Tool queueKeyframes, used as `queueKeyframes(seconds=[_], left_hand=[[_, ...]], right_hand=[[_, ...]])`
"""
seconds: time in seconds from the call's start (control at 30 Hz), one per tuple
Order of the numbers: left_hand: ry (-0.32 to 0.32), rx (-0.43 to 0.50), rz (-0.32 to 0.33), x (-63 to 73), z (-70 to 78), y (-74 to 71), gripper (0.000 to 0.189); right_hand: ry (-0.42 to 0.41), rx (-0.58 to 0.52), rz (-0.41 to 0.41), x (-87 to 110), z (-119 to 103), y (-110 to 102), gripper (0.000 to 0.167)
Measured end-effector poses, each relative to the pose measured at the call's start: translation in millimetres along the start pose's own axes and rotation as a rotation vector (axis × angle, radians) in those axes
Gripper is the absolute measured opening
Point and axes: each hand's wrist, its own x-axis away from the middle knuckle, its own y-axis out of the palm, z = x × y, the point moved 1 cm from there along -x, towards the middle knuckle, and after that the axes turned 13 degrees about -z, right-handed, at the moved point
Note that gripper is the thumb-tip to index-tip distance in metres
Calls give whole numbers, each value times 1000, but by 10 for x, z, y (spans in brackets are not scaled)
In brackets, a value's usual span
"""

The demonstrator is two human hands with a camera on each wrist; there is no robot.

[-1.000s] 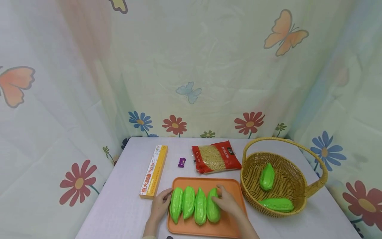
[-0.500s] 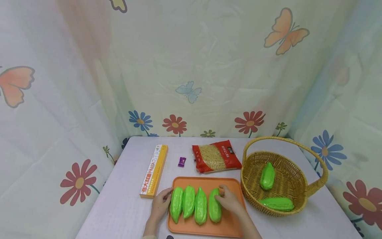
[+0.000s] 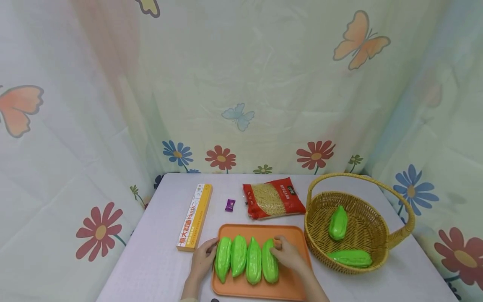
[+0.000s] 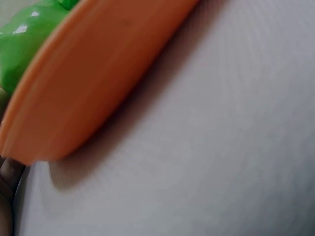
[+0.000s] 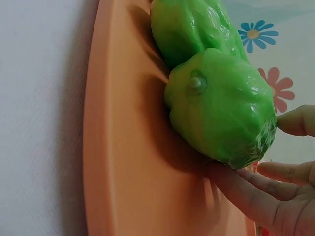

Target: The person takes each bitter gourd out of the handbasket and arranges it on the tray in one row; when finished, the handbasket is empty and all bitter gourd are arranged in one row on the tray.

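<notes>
Left hand (image 3: 203, 261) grips the tray (image 3: 260, 226) at its left side, right hand (image 3: 288, 254) pinches the rightmost gourd (image 3: 269, 264) lying on it, three gourds (image 3: 238, 256) to its left, two more gourds (image 3: 338, 224) in the basket (image 3: 361, 218).

"Which colours sit before you?"

"On your orange tray (image 3: 260, 229), the near gourds (image 3: 253, 262) are bright green, as are the two gourds (image 3: 338, 224) in your golden-brown woven basket (image 3: 362, 230) at right."

"And beyond?"

"At your left, a yellow-and-white box (image 3: 195, 217) with red print; farther right, a purple packet (image 3: 229, 205) and a red bag (image 3: 273, 199), pale-yellow in the middle. Your pale far curtain (image 3: 264, 67) bears orange and blue butterflies (image 3: 356, 30), red and blue flowers (image 3: 221, 158)."
</notes>
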Motion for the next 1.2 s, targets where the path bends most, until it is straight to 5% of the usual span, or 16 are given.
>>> queueKeyframes(seconds=[0.5, 0.7, 1.2], left_hand=[[-3, -9, -3, -10, -21, -10, 27], [-28, 1, -30, -10, -8, -14, 28], [-26, -4, -26, -11, -9, -13, 28]], right_hand=[[-30, 24, 49, 23, -3, -70, 45], [-40, -66, 34, 57, -65, -134, 43], [-74, -101, 109, 207, -200, -717, 32]])
